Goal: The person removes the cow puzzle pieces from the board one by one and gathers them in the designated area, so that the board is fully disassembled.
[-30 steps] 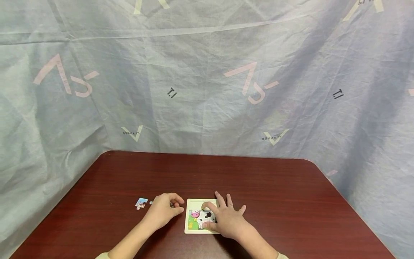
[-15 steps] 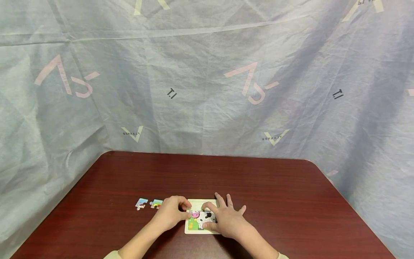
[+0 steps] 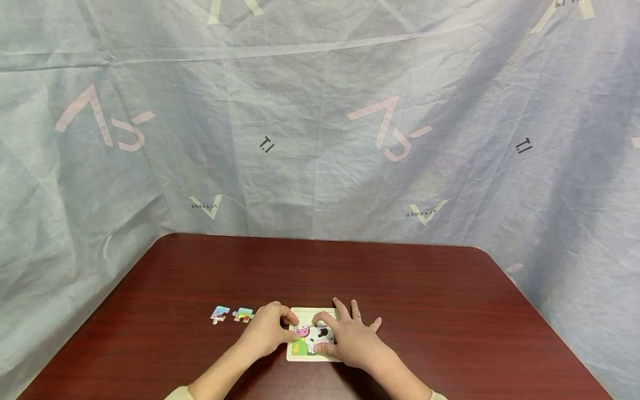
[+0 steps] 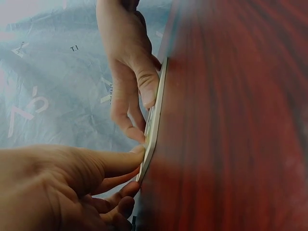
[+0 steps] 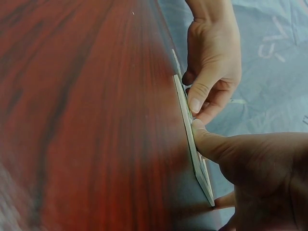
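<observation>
Head view, lower centre: our pale board (image 3: 313, 358) shows a black-spotted, pink-faced cow (image 3: 316, 335). Our right hand (image 3: 352, 339) rests on it, ungrasping; whether our left hand (image 3: 267, 331) grips anything, we cannot tell.

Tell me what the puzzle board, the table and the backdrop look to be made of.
Puzzle board: probably wood or fibreboard, pale and smooth, judging by its stiff, flat edge.
Table: wood or wood-look laminate, dark red with a sheen; streaked grain shows.
Backdrop: likely thin printed fabric, from its creases and folds.
</observation>
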Demonstrator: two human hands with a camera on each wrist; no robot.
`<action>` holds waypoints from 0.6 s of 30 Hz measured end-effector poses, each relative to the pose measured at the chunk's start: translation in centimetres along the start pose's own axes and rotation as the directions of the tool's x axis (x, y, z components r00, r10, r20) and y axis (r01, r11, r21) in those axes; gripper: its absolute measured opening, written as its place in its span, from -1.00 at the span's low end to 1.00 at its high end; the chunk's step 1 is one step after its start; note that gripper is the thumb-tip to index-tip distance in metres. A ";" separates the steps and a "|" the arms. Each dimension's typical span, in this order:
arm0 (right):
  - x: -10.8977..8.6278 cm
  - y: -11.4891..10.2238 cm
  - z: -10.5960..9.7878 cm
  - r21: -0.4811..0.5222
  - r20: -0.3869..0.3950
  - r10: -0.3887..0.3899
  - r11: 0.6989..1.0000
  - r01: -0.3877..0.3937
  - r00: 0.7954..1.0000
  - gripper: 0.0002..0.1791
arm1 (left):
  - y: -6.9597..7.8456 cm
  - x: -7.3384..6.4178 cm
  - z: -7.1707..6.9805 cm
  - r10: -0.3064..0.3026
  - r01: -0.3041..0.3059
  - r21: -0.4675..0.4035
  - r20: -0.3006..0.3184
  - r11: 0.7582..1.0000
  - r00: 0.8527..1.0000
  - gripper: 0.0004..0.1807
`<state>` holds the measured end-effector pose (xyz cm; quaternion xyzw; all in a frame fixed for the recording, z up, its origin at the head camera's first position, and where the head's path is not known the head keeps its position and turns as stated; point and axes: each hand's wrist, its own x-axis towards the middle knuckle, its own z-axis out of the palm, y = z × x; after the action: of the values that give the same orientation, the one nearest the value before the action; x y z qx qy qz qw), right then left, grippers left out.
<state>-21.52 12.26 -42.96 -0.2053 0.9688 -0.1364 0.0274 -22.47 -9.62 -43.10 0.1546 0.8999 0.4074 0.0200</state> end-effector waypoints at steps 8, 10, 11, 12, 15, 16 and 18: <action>-0.1 0.0 0.0 -0.004 -0.009 0.000 1.000 0.000 1.000 -0.48 | -0.1 0.0 0.2 0.021 -0.020 0.040 -0.009 0.999 1.000 -0.78; -0.1 0.0 0.0 -0.007 -0.009 0.001 1.000 -0.001 1.000 -0.47 | -0.1 0.0 0.2 0.027 -0.026 0.046 -0.015 0.999 1.000 -0.78; 0.0 0.0 0.0 -0.009 -0.007 0.002 1.000 -0.002 1.000 -0.47 | 0.0 -0.1 0.2 0.029 -0.028 0.049 -0.017 0.998 0.999 -0.77; 0.0 -0.1 0.0 -0.011 -0.005 0.003 1.000 -0.003 1.000 -0.47 | 0.0 -0.1 0.2 0.030 -0.029 0.051 -0.018 0.998 0.999 -0.77; 0.0 -0.1 0.0 -0.014 0.001 0.005 1.000 -0.005 1.000 -0.45 | 0.1 -0.2 0.2 0.036 -0.035 0.062 -0.023 0.997 0.999 -0.75; 0.0 -0.1 0.0 -0.015 0.004 0.005 1.000 -0.005 1.000 -0.45 | 0.2 -0.2 0.3 0.041 -0.039 0.066 -0.027 0.997 0.999 -0.73; 0.0 -0.1 0.0 -0.017 0.007 0.004 1.000 -0.003 1.000 -0.44 | 0.3 -0.2 0.3 0.057 -0.054 0.073 -0.038 0.996 0.998 -0.70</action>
<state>-21.47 12.17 -42.90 -0.2043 0.9701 -0.1276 0.0292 -22.14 -9.30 -43.14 0.1718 0.9095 0.3782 -0.0150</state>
